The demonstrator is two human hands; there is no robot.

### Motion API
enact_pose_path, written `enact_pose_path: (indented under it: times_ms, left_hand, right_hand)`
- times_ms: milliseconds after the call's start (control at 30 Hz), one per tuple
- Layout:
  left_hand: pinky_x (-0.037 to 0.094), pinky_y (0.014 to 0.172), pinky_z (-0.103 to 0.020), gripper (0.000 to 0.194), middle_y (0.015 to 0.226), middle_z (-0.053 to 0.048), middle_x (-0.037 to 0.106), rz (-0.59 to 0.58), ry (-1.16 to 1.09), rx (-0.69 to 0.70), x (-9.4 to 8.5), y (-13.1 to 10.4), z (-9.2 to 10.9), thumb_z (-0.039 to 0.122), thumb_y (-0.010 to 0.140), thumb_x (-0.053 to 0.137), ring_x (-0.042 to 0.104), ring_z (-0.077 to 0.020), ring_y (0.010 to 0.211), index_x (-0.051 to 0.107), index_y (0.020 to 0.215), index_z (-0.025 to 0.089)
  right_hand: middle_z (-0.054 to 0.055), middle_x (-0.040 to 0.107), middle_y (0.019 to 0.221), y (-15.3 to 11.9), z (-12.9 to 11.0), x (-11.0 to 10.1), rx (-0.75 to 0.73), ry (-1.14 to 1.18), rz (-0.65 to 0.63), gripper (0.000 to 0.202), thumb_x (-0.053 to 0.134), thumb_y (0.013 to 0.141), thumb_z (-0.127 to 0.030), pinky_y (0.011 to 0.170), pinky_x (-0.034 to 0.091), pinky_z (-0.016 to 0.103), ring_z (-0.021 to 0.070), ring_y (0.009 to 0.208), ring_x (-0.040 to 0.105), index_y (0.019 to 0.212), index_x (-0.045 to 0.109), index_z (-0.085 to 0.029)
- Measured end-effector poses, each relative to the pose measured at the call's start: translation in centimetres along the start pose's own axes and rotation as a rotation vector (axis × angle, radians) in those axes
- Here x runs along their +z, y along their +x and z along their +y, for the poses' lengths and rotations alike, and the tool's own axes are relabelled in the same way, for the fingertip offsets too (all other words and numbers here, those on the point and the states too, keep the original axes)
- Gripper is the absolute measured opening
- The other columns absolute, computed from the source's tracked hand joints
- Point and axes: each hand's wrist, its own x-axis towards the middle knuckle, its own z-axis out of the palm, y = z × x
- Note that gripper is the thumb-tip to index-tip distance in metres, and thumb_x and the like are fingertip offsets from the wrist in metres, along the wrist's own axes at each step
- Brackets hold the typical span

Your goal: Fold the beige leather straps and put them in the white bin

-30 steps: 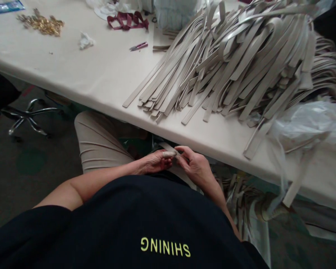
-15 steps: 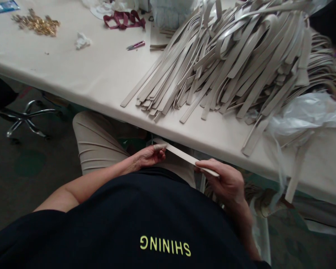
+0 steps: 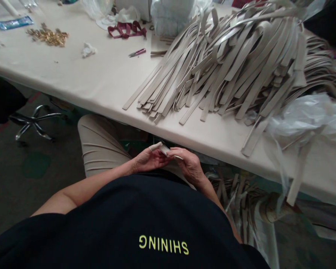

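Over my lap, just off the table's front edge, both hands are on one beige strap. My left hand has its thumb, which wears a pale finger cover, near the strap's end; its fingers curl beneath. Close beside it, my right hand pinches the strap between thumb and fingers, and a short end sticks out past the knuckles. Most of the strap is hidden by the hands. On the table in front lies a large heap of similar beige straps, many of their ends facing me.
Purple-handled thread snips, a maroon strip, gold-coloured metal pieces and a blue packet lie on the table. Clear plastic hangs over the front edge at right. More straps hang below. A wheeled chair base stands left.
My right hand has moved left along the strap, up to my left hand. Much less of the strap shows between them. The view has shifted slightly.
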Motion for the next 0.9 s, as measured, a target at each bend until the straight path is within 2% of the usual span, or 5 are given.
enact_pose_path:
  times_ms: [167,500,667,767,900]
  left_hand:
    - [0.060,0.075,-0.030,0.033,0.083,-0.011,0.075,0.188,-0.227,0.235,-0.9,0.1,1.9,0.033,0.102,0.047,0.073,-0.0192,0.079,0.068,0.097,0.009]
    - [0.052,0.056,-0.019,0.036,0.056,0.002,0.060,0.486,-0.392,0.796,-2.6,-3.7,8.9,0.024,0.106,0.038,0.057,-0.0078,0.047,0.059,0.079,0.015]
    - [0.048,0.060,-0.021,0.029,0.066,-0.001,0.064,0.270,0.463,0.984,-3.1,-4.6,4.5,0.044,0.097,0.060,0.058,-0.0112,0.059,0.066,0.087,0.017]
    - [0.047,0.065,-0.025,0.050,0.073,-0.003,0.065,0.041,1.034,0.745,-3.1,-4.1,1.5,0.065,0.087,0.063,0.058,-0.0152,0.068,0.068,0.090,0.016]
    - [0.044,0.073,-0.027,0.051,0.080,-0.002,0.062,-0.251,1.495,0.451,-2.0,-2.8,0.3,0.064,0.096,0.046,0.055,-0.0155,0.075,0.066,0.094,0.017]
  right_hand:
    - [0.006,0.074,0.091,-2.6,-2.1,-4.5,0.236,0.206,-0.007,0.036,0.046,0.106,-0.042,0.084,0.055,0.033,0.0208,0.086,0.070,0.095,0.072,-0.021]
    - [0.011,0.065,0.069,-8.7,-2.2,-10.7,0.559,0.399,0.346,0.027,0.065,0.092,-0.049,0.050,0.051,0.031,0.0219,0.058,0.063,0.080,0.073,-0.027]
    - [0.007,0.069,0.071,-7.0,-1.1,-9.0,0.456,0.414,0.136,0.033,0.063,0.094,-0.053,0.061,0.056,0.031,0.0216,0.064,0.067,0.086,0.073,-0.023]
    - [0.008,0.074,0.086,-4.3,-1.4,-6.5,0.307,0.389,0.028,0.035,0.059,0.099,-0.051,0.079,0.057,0.031,0.0212,0.082,0.070,0.091,0.076,-0.021]
    - [0.007,0.064,0.135,-1.6,-2.3,-4.6,0.120,0.480,-0.041,0.030,0.055,0.103,-0.045,0.106,0.048,0.037,0.0223,0.123,0.061,0.100,0.076,-0.024]
